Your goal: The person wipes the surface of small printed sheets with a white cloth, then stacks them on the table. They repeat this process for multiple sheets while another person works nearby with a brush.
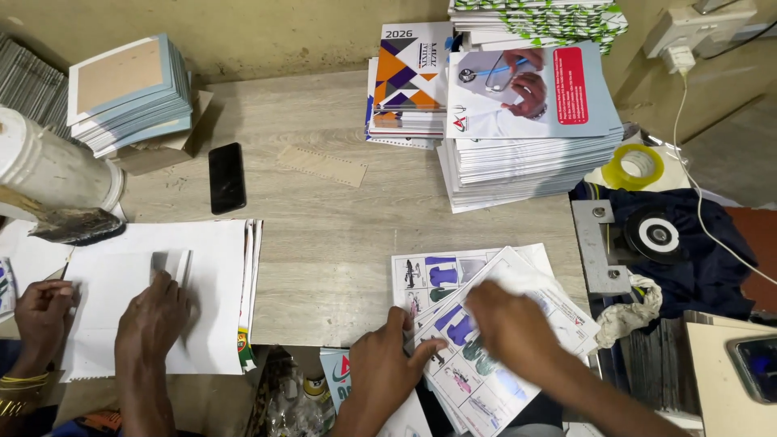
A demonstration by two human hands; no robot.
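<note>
Left hand [387, 368]: palm down at the near edge of the surface [332, 235], fingers [421, 356] stretched right and pressed flat on the printed sheets [486, 324]; together, not closed round anything.
Right hand [508, 324]: flat on top of the upper sheet, fingers spread slightly and lying on the paper; whether an edge is pinched underneath cannot be told.
Printed sheets: a small fanned pile of white pages with purple and green garment pictures, lying on the surface's near right part, under both hands.
Long axis: the top sheet is skewed, running from near-left up to far-right; the sheet beneath sits squarer to the surface edge.
Which way from the fingers: the paper lies directly under them; the free corner extends right and away from the right hand, toward the metal bracket [597, 247].
Nearer hand: the right covers the sheet's middle; the left only touches its left margin.
Booklet stack [526, 154]: tall pile with a stethoscope cover, well beyond the hands at the far right.
Calendar pile [409, 77]: just left of that stack, touching or nearly so.
Phone [227, 176]: dark, face down, left of centre, well apart.
Other person's hands [150, 320]: at far left, pressing a folded white sheet [162, 275]; not the wearer's.
Tape roll [637, 165]: yellow, at the right edge.
</note>
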